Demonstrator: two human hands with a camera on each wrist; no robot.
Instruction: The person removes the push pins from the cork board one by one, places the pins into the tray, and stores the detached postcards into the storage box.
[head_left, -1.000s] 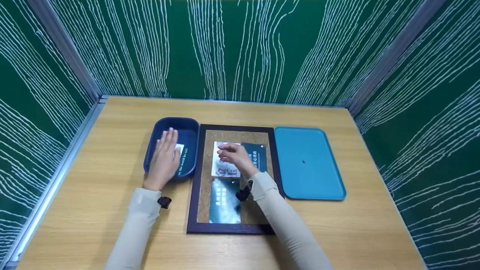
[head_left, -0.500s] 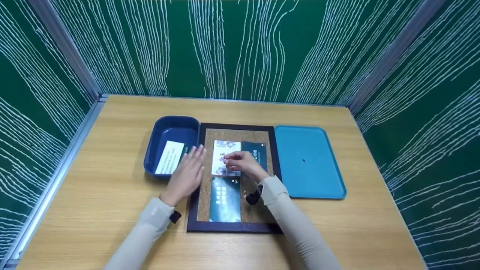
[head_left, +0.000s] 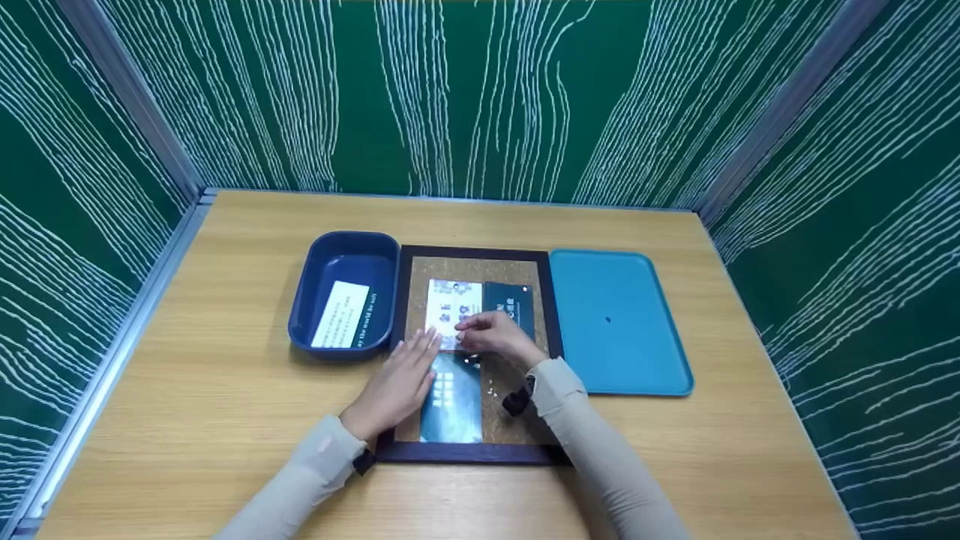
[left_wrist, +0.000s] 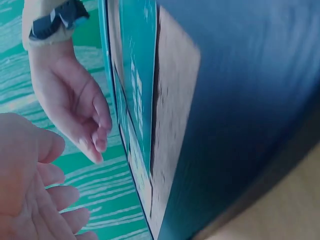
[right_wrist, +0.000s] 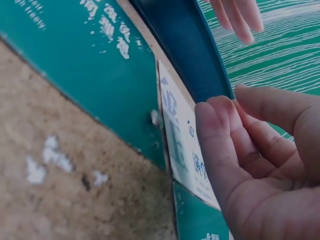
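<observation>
A corkboard [head_left: 411, 375] in a dark frame carries a white printed card [head_left: 444, 300], a green card [head_left: 517, 296] beside it and another green card [head_left: 450, 401] below. My left hand [head_left: 397, 382] reaches over the board's left side, fingers straight, fingertips at the white card's lower edge. Thumb and index fingertips of my right hand [head_left: 499, 337] come together over that card's lower right. I cannot tell whether something small sits between them. A small shiny pin [right_wrist: 155, 118] shows on a green card, and small clear pieces [right_wrist: 55, 155] lie on the cork.
Left of the board stands a dark blue bin [head_left: 341, 270] with a white-and-green card [head_left: 341, 315] inside. A flat turquoise tray [head_left: 622, 330] lies against the board's right side. Green walls with white lines [head_left: 480, 97] enclose the table [head_left: 210, 360].
My left hand has moved right from over the blue bin onto the board's left side. My right hand has shifted slightly right and nearer, over the white card's lower part.
</observation>
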